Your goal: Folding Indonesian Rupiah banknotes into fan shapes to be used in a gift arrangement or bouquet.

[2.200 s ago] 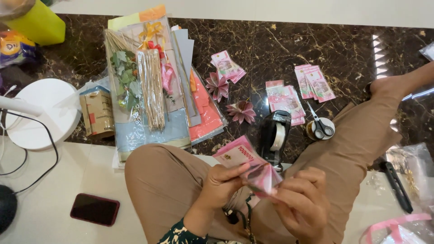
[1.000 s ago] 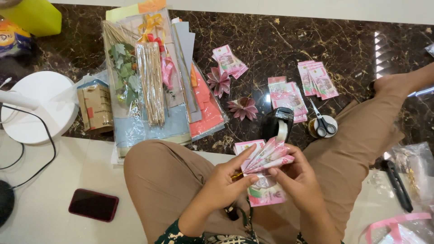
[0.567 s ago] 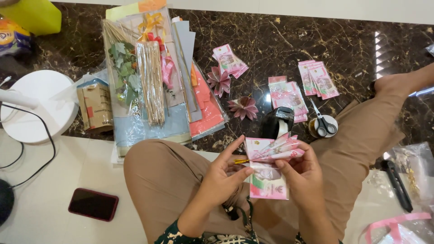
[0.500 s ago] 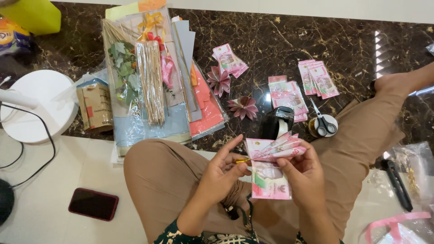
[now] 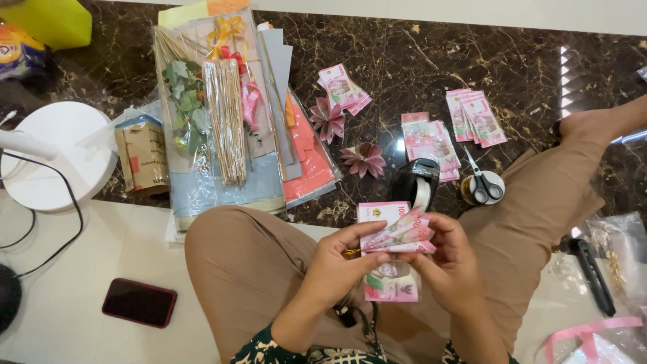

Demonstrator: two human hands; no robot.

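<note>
Head view: both hands work over the lap, above the knees, near the floor's light-tile edge.

Left hand pinches the left end of a folded pink note; fingers are closed on it, thumb on top. Right hand clamps the right end, fingertips curled over the pleats. Equal reach, one hand per end.

Note's long axis runs left-right, tilted slightly up to the right, fanned at the right end. A second flat note hangs below it between the palms, long axis roughly toward the body; which hand carries it I cannot tell.

Ahead of the hands on the dark marble: tape dispenser just beyond the note, scissors right of it. Two folded note flowers further out, with note stacks beyond toward the far edge.

Left side: wrapped sheets and sticks, small box, white round base. Phone on the light tile beside the left knee.
</note>
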